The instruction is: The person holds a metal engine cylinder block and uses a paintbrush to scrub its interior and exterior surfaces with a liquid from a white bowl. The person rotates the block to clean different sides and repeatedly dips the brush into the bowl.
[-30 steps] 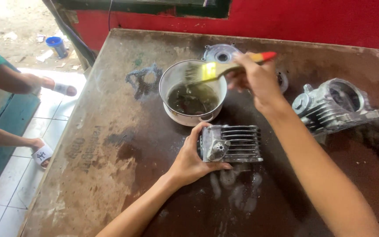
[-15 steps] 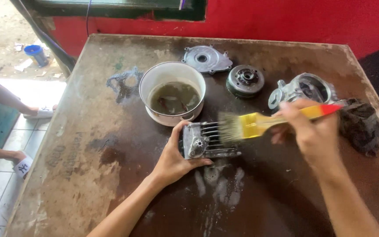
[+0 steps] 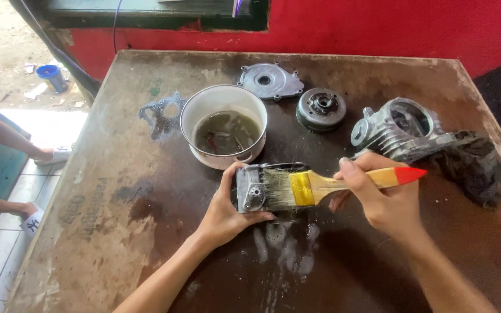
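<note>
My left hand (image 3: 225,210) grips the left end of a finned grey metal engine part (image 3: 253,189) lying on the stained brown table (image 3: 117,232). My right hand (image 3: 381,196) holds a paintbrush (image 3: 314,186) with a yellow band and a wooden handle tipped red. Its bristles lie flat across the fins of the part. Just behind the part stands a white bowl (image 3: 197,110) of dark liquid.
A flat metal cover (image 3: 271,80), a round dark hub (image 3: 320,108) and a larger finned casting (image 3: 398,132) on a black rag (image 3: 476,165) lie at the back and right. Wet smears mark the table in front. Another person's legs (image 3: 7,136) are on the tiled floor at left.
My right hand carried the brush from over the bowl down and onto the finned part, where the bristles now press on its fins. My left hand kept its hold.
</note>
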